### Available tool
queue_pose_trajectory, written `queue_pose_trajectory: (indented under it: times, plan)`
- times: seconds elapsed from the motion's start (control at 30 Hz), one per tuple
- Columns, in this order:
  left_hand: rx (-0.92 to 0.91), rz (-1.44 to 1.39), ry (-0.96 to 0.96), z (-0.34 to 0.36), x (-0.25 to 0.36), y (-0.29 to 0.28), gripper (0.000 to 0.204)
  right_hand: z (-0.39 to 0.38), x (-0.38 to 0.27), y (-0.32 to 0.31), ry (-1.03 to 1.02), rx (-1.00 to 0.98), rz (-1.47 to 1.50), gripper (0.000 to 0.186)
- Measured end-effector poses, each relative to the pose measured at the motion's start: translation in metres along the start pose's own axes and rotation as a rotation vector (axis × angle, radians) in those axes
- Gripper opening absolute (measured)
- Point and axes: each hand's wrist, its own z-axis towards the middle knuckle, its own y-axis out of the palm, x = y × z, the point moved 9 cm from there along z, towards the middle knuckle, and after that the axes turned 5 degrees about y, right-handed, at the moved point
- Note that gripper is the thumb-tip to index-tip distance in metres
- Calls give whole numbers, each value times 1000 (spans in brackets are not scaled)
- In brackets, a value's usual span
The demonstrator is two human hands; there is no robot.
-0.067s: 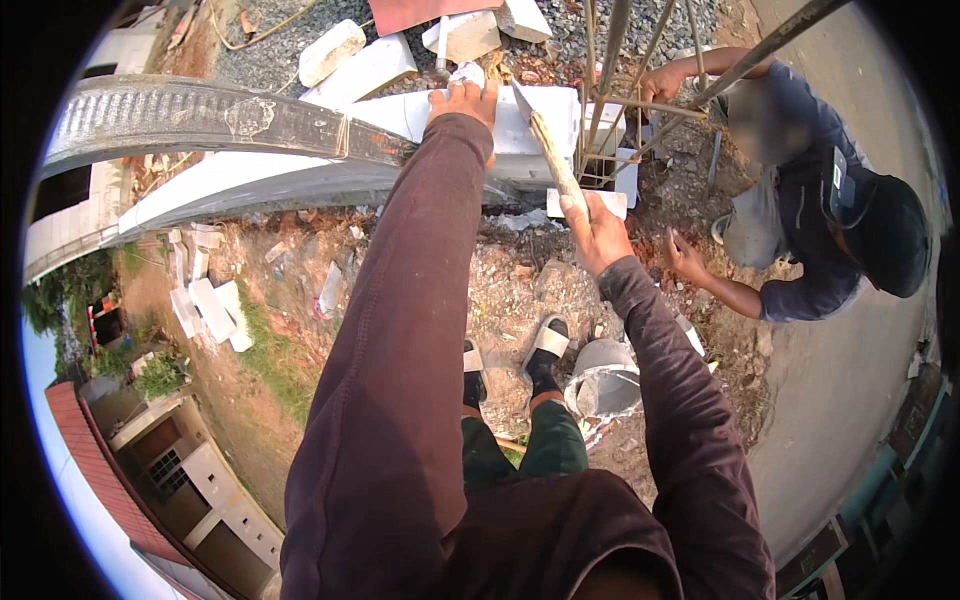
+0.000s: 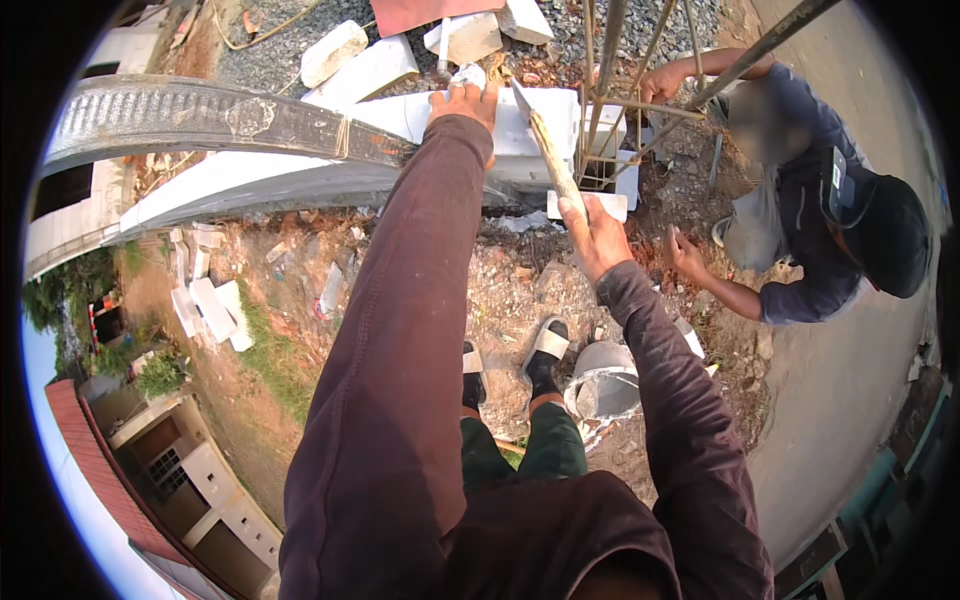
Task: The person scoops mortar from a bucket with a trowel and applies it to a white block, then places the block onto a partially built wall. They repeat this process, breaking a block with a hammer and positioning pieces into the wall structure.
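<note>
My left hand (image 2: 464,108) lies over the top of a long white block (image 2: 400,112) on the low wall. Its fingers bend toward the far edge, and a bit of skin shows at the near side; the palm is hidden. My right hand (image 2: 598,238) is closed round the pale wooden handle of a tool (image 2: 556,160). The tool's narrow grey metal end points up and away, over the white block and to the right of my left hand. Its exact kind cannot be made out. A small white piece (image 2: 588,205) sits beside the handle.
A cage of steel bars (image 2: 605,100) rises right of the block. Beside it crouches a co-worker (image 2: 820,200), one hand at the bars. A dark curved beam (image 2: 230,120) comes in from the left. A bucket (image 2: 604,384) stands by my feet, with rubble around.
</note>
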Motion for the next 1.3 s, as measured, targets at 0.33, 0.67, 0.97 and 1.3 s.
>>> queue_pose_trajectory:
  times: [0.33,0.67,0.97,1.3]
  plan:
    - [-27,12,-63,-7,-2,-6,128,-44,4,-4,55,-20,72,55]
    - [257,-452,-42,-97,58,43,100,-183,88,10,229,-40,197,40]
    - [116,-411,-107,-78,42,48,99,-35,-18,6,-36,95,199,48]
    - [231,-544,-90,-85,36,44,92,-82,-14,23,114,172,132,58]
